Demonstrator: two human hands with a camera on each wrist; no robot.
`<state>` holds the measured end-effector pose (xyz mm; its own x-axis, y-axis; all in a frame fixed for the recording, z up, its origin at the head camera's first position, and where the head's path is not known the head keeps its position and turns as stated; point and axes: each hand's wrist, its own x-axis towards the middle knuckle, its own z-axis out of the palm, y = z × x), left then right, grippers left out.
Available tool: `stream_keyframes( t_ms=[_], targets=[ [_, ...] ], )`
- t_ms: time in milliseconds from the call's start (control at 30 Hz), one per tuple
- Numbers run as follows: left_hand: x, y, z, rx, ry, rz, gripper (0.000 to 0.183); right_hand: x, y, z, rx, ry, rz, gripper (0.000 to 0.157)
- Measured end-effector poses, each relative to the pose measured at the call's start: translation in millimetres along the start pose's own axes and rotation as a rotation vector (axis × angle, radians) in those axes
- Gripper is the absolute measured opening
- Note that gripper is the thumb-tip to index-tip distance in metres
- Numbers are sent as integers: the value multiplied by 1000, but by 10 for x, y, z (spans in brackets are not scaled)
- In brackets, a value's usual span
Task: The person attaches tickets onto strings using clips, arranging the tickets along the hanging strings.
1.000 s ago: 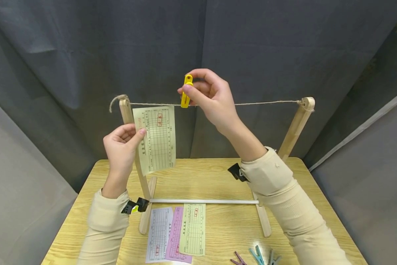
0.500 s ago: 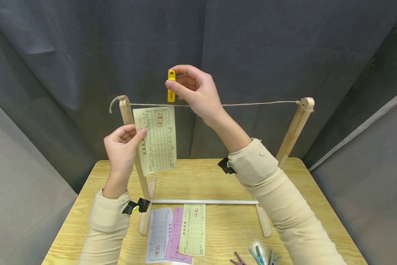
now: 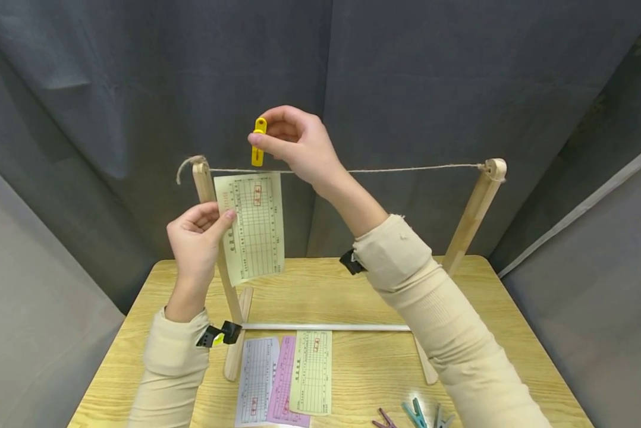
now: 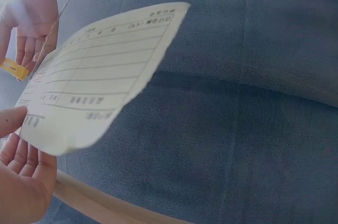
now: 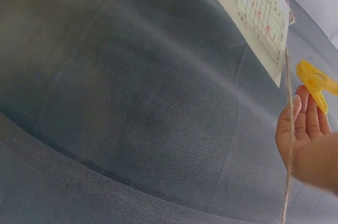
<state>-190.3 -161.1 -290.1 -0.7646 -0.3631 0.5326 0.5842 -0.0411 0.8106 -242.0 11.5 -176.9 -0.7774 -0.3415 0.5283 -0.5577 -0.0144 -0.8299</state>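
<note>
Yellow clip (image 3: 258, 152) in right grip (image 3: 305, 147), paper (image 3: 257, 233) in left grip (image 3: 197, 239).

My left hand (image 3: 197, 241) and right hand (image 3: 303, 148) are bare below a matching cream-beige left sleeve (image 3: 167, 386) and right sleeve (image 3: 449, 321), both wrinkled along the forearm. On the inner side of my left cuff (image 3: 178, 340) sits a small black device (image 3: 219, 334) with a bright yellow-green patch, and another black one (image 3: 352, 261) juts from my right cuff (image 3: 391, 251), which shows a pale tuft and a slightly ragged edge.
</note>
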Motion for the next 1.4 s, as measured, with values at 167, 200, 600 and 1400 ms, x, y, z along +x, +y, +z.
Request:
stream_keyframes(
  t_ms=[167, 200, 600, 1400],
  targets=[
    [-7, 3, -15, 16, 2, -8, 11, 64, 7, 10, -26, -21, 35, 20],
    [-8, 4, -18, 17, 4, -8, 11, 78, 7, 11, -25, -22, 35, 18],
    [-14, 8, -72, -11, 15, 4, 12, 204, 36, 71, 84, 22, 68, 7],
    [22, 28, -98, -10, -3, 34, 10, 241, 57, 244, -3, -39, 94, 11]
  ],
)
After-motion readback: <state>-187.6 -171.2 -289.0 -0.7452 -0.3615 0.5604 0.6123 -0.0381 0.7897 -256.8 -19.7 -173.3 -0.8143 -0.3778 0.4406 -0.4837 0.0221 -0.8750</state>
